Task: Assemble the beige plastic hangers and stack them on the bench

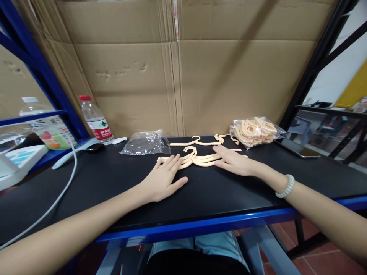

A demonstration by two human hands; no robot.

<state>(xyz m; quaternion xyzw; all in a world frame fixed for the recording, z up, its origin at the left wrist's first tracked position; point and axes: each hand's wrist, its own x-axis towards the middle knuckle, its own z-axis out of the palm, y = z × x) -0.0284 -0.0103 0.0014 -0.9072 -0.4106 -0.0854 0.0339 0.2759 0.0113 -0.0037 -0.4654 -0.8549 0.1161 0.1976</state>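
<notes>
Partly done, seemingly: hangers (pixel 204 164) grouped on tabletop (pixel 200 198), left hand (pixel 163 179) and right hand (pixel 236 159) flat at their ends, apart, not gripping. Loose hanger (pixel 206 144) behind, ungrouped.

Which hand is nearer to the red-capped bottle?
Left. The left hand is in front and to the right of the bottle; the right hand is farther right.

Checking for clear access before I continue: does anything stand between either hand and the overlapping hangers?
Nothing visible does. The left hand is at the left side of the overlapping hangers, the right hand at their right. The clear plastic bag lies beyond the left hand, not in between.
</notes>
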